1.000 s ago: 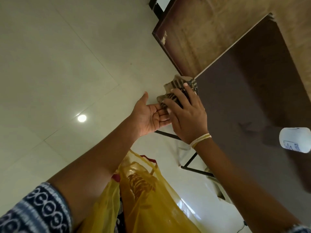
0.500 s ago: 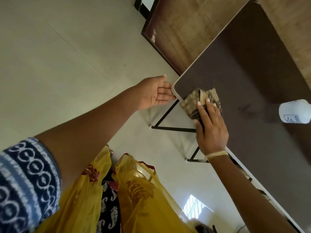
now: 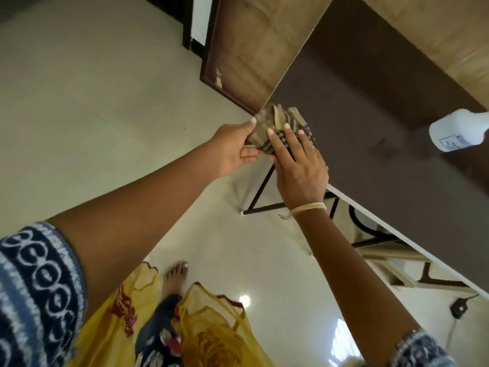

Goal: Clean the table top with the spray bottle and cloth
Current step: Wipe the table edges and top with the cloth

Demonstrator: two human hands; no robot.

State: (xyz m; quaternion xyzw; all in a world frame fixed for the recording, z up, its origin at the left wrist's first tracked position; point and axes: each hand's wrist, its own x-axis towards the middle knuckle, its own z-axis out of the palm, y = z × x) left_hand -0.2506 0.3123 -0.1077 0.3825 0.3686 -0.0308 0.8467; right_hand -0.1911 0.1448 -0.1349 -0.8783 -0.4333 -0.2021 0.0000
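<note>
A folded brown checked cloth [image 3: 277, 123] lies at the near left corner of the dark brown table top [image 3: 370, 133]. My right hand [image 3: 299, 162] presses flat on the cloth with straight fingers. My left hand [image 3: 235, 149] sits palm up just off the table's corner, its fingertips touching the cloth's left edge. A white spray bottle [image 3: 460, 131] stands on the table at the right edge of the view, apart from both hands.
Black metal table legs [image 3: 260, 192] show under the corner. A brown wooden panel [image 3: 251, 49] leans behind the table. Pale tiled floor [image 3: 92, 102] spreads to the left. My bare foot [image 3: 176, 276] and yellow garment [image 3: 211, 335] are below. A black adapter [image 3: 459, 308] lies on the floor.
My right hand has slid the cloth from further in on the table to its left corner. My left hand has come up against the cloth's edge.
</note>
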